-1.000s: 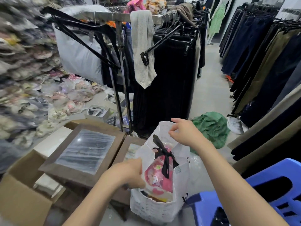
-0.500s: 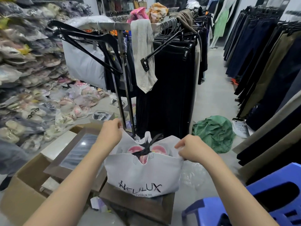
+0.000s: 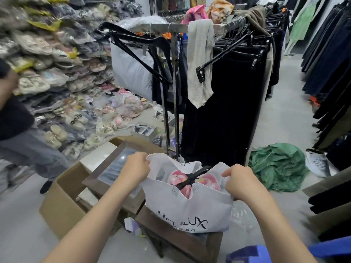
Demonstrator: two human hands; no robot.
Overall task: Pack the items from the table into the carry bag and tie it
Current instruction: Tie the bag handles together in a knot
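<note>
Turned logo-forward since earlier, the carry bag (image 3: 190, 209) sits on the tabletop (image 3: 167, 236); left hand (image 3: 135, 168) and right hand (image 3: 240, 182) each grip a handle, held apart.

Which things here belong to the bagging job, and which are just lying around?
Job: white carry bag, pink item inside, left hand and right hand gripping its top edges.
Lying about: green cloth heap, cardboard box, blue stool, grey cloth over the rail.
</note>
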